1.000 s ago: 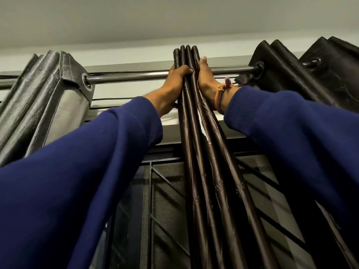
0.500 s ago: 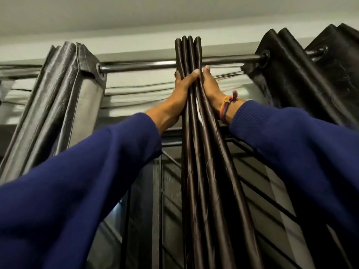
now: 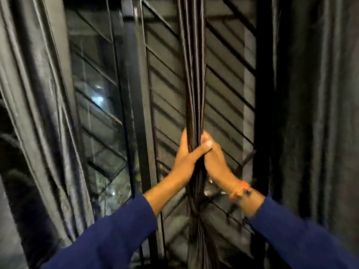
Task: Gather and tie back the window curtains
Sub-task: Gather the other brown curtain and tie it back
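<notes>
Two blue sleeves (image 3: 108, 230) are reaching in from below, and both hands are clamping the gathered curtain (image 3: 193, 74) at centre frame: the left hand (image 3: 186, 156) is wrapping its thumb across the front, the right hand (image 3: 214, 160) is pressing in from the other side, an orange wristband (image 3: 240, 189) showing. Loose curtain panels are hanging at the left (image 3: 38, 113) and right (image 3: 314, 113). Behind them, the window grille (image 3: 167, 90) is blocking the glass.

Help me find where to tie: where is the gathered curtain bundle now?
In the head view the gathered curtain bundle hangs at centre, before the window grille, squeezed between the left hand and right hand.
</notes>
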